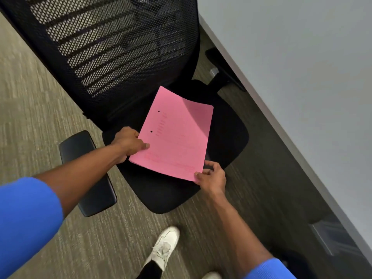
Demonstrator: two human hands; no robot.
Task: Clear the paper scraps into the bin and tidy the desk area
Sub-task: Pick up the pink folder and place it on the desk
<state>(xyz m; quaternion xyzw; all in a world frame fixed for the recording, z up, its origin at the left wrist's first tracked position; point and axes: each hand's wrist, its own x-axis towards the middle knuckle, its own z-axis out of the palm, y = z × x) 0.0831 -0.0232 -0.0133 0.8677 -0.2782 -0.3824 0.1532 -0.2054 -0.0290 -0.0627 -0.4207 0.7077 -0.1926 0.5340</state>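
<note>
Here | pink paper sheets (177, 133) lying on office chair seat (227, 133), beside counter (302, 77) | left hand (128, 142) pinching near-left edge, right hand (211, 176) pinching near corner | likely light, floppy, loose-stacked, prone to sliding apart | best gripped at opposite edges, kept level, thumbs on top.

Soft, even indoor light; a shadow crosses the pink paper (177, 135), and the edges look slightly blurred.
</note>
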